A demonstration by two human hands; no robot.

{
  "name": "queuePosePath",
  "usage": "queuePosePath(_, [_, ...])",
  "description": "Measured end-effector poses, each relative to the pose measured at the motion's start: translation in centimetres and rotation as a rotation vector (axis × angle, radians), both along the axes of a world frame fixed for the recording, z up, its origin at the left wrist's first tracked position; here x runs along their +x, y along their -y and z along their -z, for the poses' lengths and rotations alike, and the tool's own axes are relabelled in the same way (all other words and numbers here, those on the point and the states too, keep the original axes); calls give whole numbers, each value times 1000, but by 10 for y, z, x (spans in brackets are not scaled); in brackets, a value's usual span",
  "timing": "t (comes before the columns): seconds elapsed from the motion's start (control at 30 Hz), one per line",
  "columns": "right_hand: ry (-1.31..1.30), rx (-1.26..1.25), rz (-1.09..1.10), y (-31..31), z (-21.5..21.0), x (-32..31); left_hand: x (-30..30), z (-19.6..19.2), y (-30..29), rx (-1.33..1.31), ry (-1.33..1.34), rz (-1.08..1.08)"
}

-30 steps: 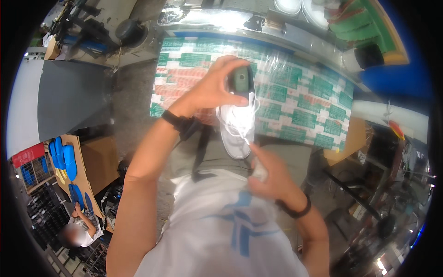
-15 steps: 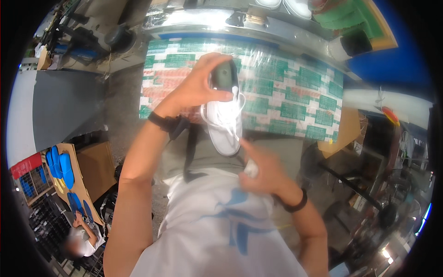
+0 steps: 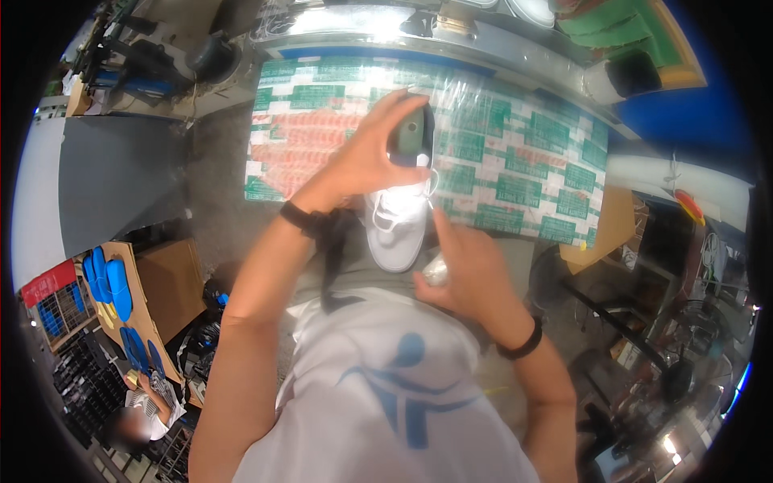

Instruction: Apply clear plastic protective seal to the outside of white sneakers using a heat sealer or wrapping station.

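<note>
White sneaker [image 3: 397, 225] sits in our lap, near edge of the green-and-red patterned table [image 3: 515, 153]; our left hand [image 3: 366, 157] is clamped on its far heel end, our right hand [image 3: 467, 270] pinches a lace [image 3: 429, 183] just right

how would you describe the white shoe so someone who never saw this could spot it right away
Start at the big wrapped block with green and red patterned panels ahead of the person. Just below its near edge, between the left hand and right hand, is the white shoe. It is the only plain white laced thing there, its heel end gripped by the left hand.
</note>
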State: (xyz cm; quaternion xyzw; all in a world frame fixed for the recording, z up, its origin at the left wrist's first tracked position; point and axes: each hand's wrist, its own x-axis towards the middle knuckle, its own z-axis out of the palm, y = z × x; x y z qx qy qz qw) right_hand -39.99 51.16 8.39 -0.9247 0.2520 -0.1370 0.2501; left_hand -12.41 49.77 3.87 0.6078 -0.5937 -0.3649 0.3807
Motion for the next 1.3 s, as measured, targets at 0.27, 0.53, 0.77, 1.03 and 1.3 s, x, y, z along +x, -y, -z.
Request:
queuePosePath(0.27, [-124, 20, 15, -11, -6, 7, -5, 6, -1, -48, 9, -36])
queuePosePath(0.53, [8, 103, -14, -32, -3, -25, -4, 11, -1, -60, 37, -61])
queuePosePath(0.77, [82, 97, 41, -20, 10, 23, -6, 5, -4, -9, 12, -49])
queuePosePath(1.03, [190, 158, 92, -37, 41, 49, -7, 14, -1, -34, 64, -51])
queuePosePath(1.3, [135, 352, 59, -29, 10, 10, -11, 12, -2, -44, 87, -54])
